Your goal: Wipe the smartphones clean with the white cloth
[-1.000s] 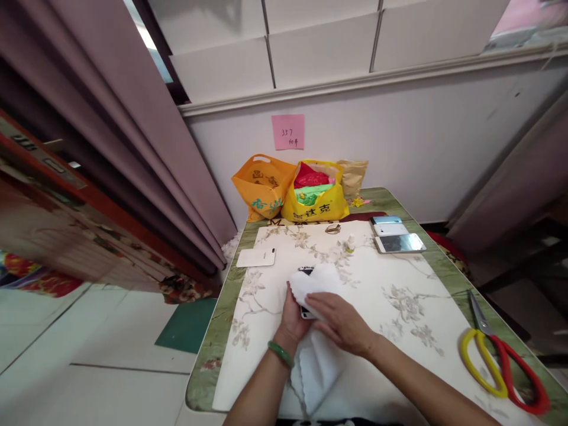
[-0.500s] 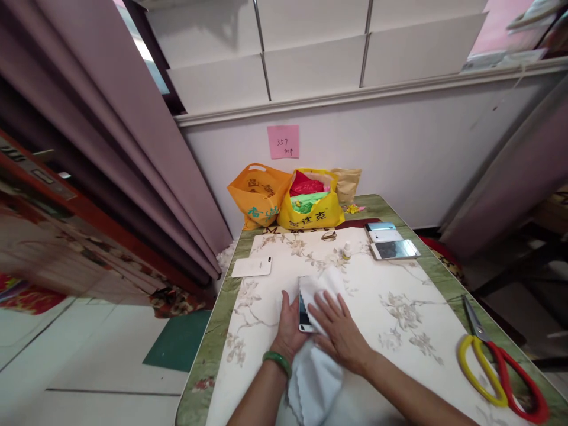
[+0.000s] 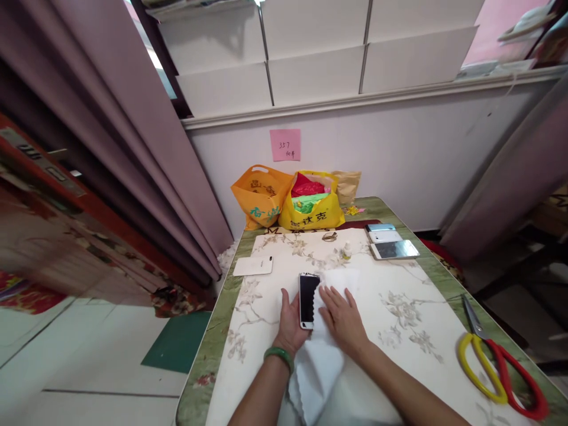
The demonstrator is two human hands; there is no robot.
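A white smartphone (image 3: pixel 307 302) with a dark screen lies at the middle of the table, upright lengthwise from me. My left hand (image 3: pixel 290 325), with a green bangle at the wrist, grips its left and lower edge, thumb pointing up. My right hand (image 3: pixel 341 316) presses a white cloth (image 3: pixel 322 367) with a zigzag edge along the phone's right side. Its fingers rest over the cloth, which covers part of the right side of the screen and hangs down toward me. The fingertips under the phone are hidden.
A white phone (image 3: pixel 254 266) lies face down at left. Several phones (image 3: pixel 394 249) sit at back right, near a small bottle (image 3: pixel 347 251). Large scissors (image 3: pixel 483 343) with yellow and red handles lie at right. An orange bag (image 3: pixel 260 198) and a yellow bag (image 3: pixel 313 216) stand at the back.
My right hand and the cloth have slid to the right, baring more of the phone's dark screen. My left hand keeps its grip on the phone.
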